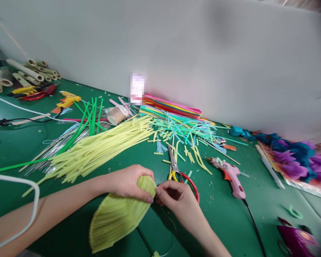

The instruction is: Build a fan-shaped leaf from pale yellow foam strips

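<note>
Green bench (230, 221) against a pale grey wall (203, 53), littered with craft stock. Far left: cut bamboo tubes (29, 71), red-handled pliers (37, 93) just in front of them, and a yellow glue gun (66, 100) lying on its side. Left foreground: white cable (29, 200) looping in front of the left forearm. Left of centre: bright green straws (88, 117) crossing a broad heap of pale yellow straws (101, 146), with a spool of twine (116, 115) just behind. Near centre, low: left hand (128, 182), grip curled shut over the upper edge of a yellow straw fan (117, 217), held low near the bench's front edge. Immediately right: right hand (179, 203), grip pressed together, thumb and forefinger pinching at the fan's right tip. Just behind that hand: scissors (176, 169) with yellow and red handles, blades pointing away. Farther back: stacked multicoloured straws (173, 107) along the wall. Right: pink glue gun (231, 176) with a black cord. Far right: blue and purple feathered pieces (296, 157).
</note>
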### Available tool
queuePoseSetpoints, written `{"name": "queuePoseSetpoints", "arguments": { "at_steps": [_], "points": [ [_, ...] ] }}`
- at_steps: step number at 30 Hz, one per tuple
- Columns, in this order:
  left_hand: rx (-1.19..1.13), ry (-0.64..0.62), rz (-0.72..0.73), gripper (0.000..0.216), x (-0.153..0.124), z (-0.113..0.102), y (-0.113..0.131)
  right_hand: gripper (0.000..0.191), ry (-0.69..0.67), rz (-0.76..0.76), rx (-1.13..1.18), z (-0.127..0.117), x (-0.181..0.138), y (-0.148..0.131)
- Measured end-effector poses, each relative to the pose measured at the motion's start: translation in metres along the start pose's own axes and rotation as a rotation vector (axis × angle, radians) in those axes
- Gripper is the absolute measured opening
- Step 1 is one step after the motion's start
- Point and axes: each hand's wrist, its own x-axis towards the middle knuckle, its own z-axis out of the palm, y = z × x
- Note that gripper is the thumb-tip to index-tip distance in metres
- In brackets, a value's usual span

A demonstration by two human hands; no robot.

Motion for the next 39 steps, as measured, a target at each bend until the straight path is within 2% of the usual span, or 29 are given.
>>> {"name": "queuePoseSetpoints", "arguments": {
  "at_steps": [5, 10, 12, 15, 17, 20, 26, 31, 34, 39],
  "points": [
    [-0.008, -0.017, -0.015, 0.037, 0.001, 0.002, 0.0, 0.022, -0.01, -0.032, -0.011, 0.001, 0.0, 0.002],
    [0.022, -0.002, -0.011, 0.036, 0.001, 0.0, 0.001, 0.018, 0.066, -0.112, -0.11, 0.003, 0.0, 0.003],
    [0.027, 0.009, -0.021, 0.037, 0.0, -0.002, 0.0, 0.024, 0.061, -0.098, -0.115, 0.002, 0.0, 0.003],
    [0.009, 0.014, -0.046, 0.042, 0.0, -0.004, -0.001, 0.037, 0.023, -0.05, -0.019, 0.0, -0.001, 0.004],
    [0.011, 0.016, -0.047, 0.044, -0.001, -0.005, -0.002, 0.04, 0.02, -0.034, 0.041, -0.001, -0.001, 0.004],
    [0.04, 0.032, 0.002, 0.042, -0.001, -0.005, -0.004, 0.036, 0.019, -0.01, 0.049, 0.0, -0.001, 0.005],
    [-0.017, 0.052, 0.109, 0.022, 0.001, -0.004, -0.006, 0.028, -0.005, 0.014, 0.052, 0.004, 0.001, 0.007],
    [-0.031, 0.062, 0.146, 0.026, 0.003, -0.002, -0.004, 0.03, 0.007, 0.0, 0.078, 0.005, 0.002, 0.007],
    [-0.108, 0.036, 0.092, 0.033, 0.002, -0.005, -0.004, 0.033, 0.055, -0.028, 0.12, 0.003, 0.001, 0.005],
    [-0.406, -0.127, -0.039, 0.044, -0.001, -0.013, -0.006, 0.033, 0.172, -0.053, 0.217, -0.008, -0.001, -0.002]
  ]
}}
